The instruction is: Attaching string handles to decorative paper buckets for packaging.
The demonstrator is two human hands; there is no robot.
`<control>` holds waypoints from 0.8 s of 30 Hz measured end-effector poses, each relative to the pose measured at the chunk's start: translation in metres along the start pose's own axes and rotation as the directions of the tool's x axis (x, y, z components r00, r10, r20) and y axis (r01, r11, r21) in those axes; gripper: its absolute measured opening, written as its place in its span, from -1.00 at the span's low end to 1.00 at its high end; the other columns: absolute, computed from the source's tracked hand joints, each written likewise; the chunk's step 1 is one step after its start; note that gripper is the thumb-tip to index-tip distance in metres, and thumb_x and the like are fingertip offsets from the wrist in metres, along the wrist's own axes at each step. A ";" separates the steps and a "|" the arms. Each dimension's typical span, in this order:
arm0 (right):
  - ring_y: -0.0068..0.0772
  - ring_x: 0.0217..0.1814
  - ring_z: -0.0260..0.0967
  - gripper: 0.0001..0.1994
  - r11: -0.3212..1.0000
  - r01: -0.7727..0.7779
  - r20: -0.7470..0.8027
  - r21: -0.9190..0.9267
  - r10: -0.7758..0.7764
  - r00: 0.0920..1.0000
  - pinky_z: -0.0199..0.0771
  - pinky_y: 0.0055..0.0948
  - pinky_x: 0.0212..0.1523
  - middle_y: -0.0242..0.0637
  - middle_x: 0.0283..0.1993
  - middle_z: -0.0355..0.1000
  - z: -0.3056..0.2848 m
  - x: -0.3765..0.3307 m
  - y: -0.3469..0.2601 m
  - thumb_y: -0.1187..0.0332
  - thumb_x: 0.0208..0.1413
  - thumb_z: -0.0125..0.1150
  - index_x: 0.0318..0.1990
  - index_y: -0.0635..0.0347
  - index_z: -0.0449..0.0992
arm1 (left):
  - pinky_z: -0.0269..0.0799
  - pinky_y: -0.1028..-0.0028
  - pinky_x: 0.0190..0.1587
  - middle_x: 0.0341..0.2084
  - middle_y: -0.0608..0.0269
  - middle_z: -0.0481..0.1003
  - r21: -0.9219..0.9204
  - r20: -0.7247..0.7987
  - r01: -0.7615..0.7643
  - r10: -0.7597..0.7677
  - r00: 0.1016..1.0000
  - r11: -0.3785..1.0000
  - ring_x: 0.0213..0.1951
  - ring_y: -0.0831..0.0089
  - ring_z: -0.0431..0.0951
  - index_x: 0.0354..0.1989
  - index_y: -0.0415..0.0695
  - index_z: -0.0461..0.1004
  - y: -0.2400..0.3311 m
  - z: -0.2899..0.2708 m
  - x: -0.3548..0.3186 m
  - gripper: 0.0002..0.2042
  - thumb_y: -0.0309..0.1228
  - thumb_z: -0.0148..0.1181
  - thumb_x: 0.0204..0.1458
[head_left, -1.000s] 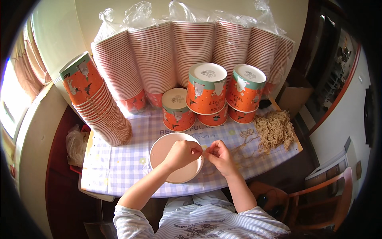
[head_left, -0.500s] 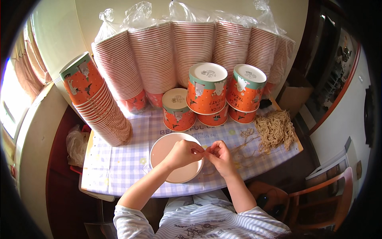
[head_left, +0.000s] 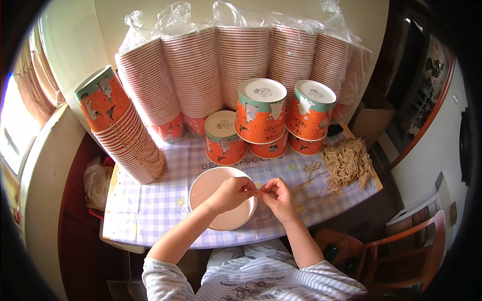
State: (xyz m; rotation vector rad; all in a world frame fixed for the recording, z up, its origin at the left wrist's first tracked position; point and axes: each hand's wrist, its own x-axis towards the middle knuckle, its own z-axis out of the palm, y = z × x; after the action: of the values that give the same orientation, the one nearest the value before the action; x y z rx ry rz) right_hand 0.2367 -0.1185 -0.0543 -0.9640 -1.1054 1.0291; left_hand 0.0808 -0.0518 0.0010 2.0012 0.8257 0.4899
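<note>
Bucket (head_left: 207, 184): mouth upward at the front of the bench (head_left: 376, 181), pale interior exposed. Left hand (head_left: 232, 193): extended above the bucket's mouth, thumb and fingertips pinched together near the right side of the rim. Right hand (head_left: 277, 200): just beside the same part of the rim, fingertips likewise pinched together, close against the left fingertips. Item within either pinch: too small to identify. Twine bundle (head_left: 349, 163): at the right end of the bench, loose strands (head_left: 312, 168) trailing toward the right hand. Behind the bucket: 5 inverted orange-and-green buckets (head_left: 261, 118), 3 below and 2 on top. Left side of the bench: 1 tall nested stack (head_left: 128, 135). Rear: row of bagged stacks (head_left: 243, 65). Covering: blue-and-white checked cloth (head_left: 155, 210).
</note>
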 end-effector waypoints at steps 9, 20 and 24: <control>-0.62 -0.29 0.27 -0.78 0.991 0.053 -0.022 -0.125 -0.057 0.998 0.26 -0.62 -0.21 -0.37 -0.37 0.33 0.000 0.000 0.004 0.56 -0.10 0.15 -0.36 0.17 0.22 | 0.38 0.48 -0.33 -0.50 0.15 0.48 -0.080 -0.077 -0.040 0.033 0.996 0.996 -0.45 0.42 0.47 -0.40 -0.25 0.34 0.005 0.001 0.000 -0.82 -0.50 0.16 -0.19; -0.66 -0.31 0.26 -0.86 0.987 0.036 -0.027 -0.158 -0.041 0.999 0.25 -0.66 -0.24 -0.42 -0.37 0.33 -0.002 -0.001 -0.002 0.54 -0.07 0.12 -0.36 0.20 0.30 | 0.35 0.55 -0.34 -0.54 0.22 0.43 -0.181 -0.022 -0.056 0.053 0.998 0.982 -0.44 0.53 0.43 -0.39 -0.24 0.24 0.000 0.000 0.002 -0.74 -0.52 0.22 -0.21; -0.74 -0.37 0.21 -0.90 0.998 -0.046 0.010 0.040 0.046 0.999 0.22 -0.73 -0.33 -0.48 -0.40 0.31 -0.003 -0.003 -0.009 0.52 -0.04 0.11 -0.35 0.19 0.33 | 0.33 0.59 -0.36 -0.54 0.26 0.41 -0.335 0.018 -0.026 0.034 0.999 0.942 -0.43 0.58 0.40 -0.40 -0.23 0.24 -0.006 0.001 0.004 -0.75 -0.52 0.22 -0.18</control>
State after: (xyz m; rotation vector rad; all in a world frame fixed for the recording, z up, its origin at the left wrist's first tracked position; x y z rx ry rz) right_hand 0.2405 -0.1240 -0.0473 -0.9575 -1.0709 1.0902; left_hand 0.0817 -0.0475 -0.0040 1.7026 0.6486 0.5826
